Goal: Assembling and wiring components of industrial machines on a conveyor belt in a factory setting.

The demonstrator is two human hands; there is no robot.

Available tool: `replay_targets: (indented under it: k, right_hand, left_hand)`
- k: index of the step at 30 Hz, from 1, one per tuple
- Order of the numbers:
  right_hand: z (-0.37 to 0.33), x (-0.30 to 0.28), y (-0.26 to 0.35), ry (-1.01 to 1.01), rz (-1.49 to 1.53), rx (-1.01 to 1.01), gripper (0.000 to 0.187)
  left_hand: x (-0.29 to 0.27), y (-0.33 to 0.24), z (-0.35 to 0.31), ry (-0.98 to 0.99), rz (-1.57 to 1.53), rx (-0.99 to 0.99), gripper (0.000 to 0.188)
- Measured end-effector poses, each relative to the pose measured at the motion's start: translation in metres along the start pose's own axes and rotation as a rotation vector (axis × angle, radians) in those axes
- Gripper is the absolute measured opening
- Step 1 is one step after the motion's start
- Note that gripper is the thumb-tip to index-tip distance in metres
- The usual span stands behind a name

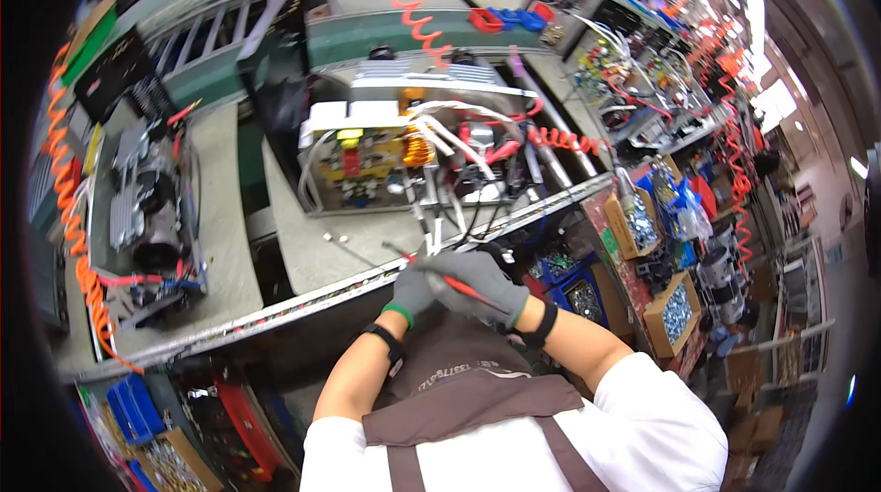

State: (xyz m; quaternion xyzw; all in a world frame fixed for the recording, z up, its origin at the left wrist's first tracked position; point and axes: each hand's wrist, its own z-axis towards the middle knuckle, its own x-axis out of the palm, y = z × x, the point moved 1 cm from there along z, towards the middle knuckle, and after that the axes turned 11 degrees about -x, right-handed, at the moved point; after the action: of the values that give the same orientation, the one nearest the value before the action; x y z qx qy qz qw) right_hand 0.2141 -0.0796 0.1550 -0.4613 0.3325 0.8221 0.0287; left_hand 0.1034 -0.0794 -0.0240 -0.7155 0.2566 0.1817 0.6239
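Observation:
Both my hands meet at the bench's near edge, in grey gloves with green cuffs. My left hand (413, 295) is closed at the ends of some white wires (431, 233), which run down from an open electronic unit (353, 171). Across my right hand (482, 283) lies a thin red-handled tool (462, 287), its exact kind blurred; the fingers are closed round it. The unit stands on the bench just beyond my hands, with a yellow circuit board, copper-coloured coils and a finned metal top. Where the fingertips meet, details are smeared by motion.
Another metal unit (151, 207) stands on the left. Orange coiled hoses (69, 207) hang at the left and above. Boxes of small metal parts (677, 313) are on the right, beside a blue bin (583, 299). Below the bench at left is a blue tray (135, 408). A dark panel (275, 79) rises behind.

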Motion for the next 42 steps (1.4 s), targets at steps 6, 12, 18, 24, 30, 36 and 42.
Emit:
replay_targets:
  k: [6, 12, 18, 24, 30, 36, 42]
  right_hand:
    - [-0.091, -0.146, 0.023, -0.345, 0.766, 0.394, 0.021]
    - [-0.228, -0.269, -0.105, -0.974, 0.459, 0.466, 0.033]
    - [-0.408, -0.388, -0.197, -0.993, -0.885, 0.762, 0.02]
    - [-0.502, -0.449, -0.264, -1.09, -1.055, 0.879, 0.016]
    - [-0.541, -0.468, -0.332, -0.991, -1.162, 0.927, 0.016]
    - [-0.562, -0.456, -0.371, -0.794, -1.024, 0.991, 0.026]
    - [-0.517, -0.439, -0.347, -0.575, -1.058, 1.402, 0.02]
  left_hand:
    - [0.008, 0.004, 0.002, -0.138, -0.137, -0.231, 0.075]
    - [0.02, -0.001, 0.006, -0.236, -0.372, -0.138, 0.058]
    - [0.013, -0.053, -0.007, -0.266, -0.083, -0.429, 0.065]
    - [0.015, -0.13, -0.003, -0.262, 0.01, -0.559, 0.067]
    - [0.02, -0.114, -0.016, -0.36, 0.164, -0.611, 0.065]
    - [0.02, -0.061, -0.019, -0.493, -0.052, -0.593, 0.061]
    - [0.03, -0.078, -0.033, -0.569, -0.261, -0.464, 0.041]
